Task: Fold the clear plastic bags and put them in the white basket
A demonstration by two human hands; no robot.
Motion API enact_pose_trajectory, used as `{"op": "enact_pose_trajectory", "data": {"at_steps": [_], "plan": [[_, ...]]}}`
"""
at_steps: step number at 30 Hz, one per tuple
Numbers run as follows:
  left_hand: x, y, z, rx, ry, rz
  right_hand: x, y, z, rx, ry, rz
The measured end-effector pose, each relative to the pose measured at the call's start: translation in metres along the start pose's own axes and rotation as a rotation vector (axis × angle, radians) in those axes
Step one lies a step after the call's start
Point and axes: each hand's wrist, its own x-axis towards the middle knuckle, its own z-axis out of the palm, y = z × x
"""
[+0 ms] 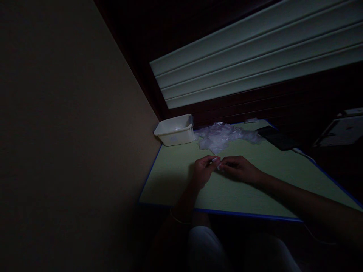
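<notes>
Over the middle of a pale green table [172, 189], my left hand [204, 169] is closed, pinching a small white piece [214, 159] between thumb and fingers. My right hand [239, 169] meets it from the right, its fingertips pressed together at the same small white item. The light is dim and the fingers cover most of the item, so its kind cannot be made out. Just beyond both hands lies a heap of clear plastic bags [218, 138].
A white plastic basket [174, 138] stands at the table's back left corner, by the wall [113, 132]. A dark flat device [276, 138] with a white cable [303, 154] lies at the right back. Blue trim [241, 214] lines the table's edge.
</notes>
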Motion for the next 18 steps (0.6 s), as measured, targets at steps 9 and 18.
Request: {"op": "enact_pose_trajectory", "data": {"at_steps": [9, 18], "plan": [[0.0016, -0.0004, -0.002, 0.045, 0.054, 0.045, 0.0003, -0.0046, -0.0009, -0.04, 0.04, 0.041], [0.0009, 0.0032, -0.0029, 0.099, 0.071, 0.081, -0.0003, -0.007, -0.0017, -0.033, 0.016, 0.061]]}}
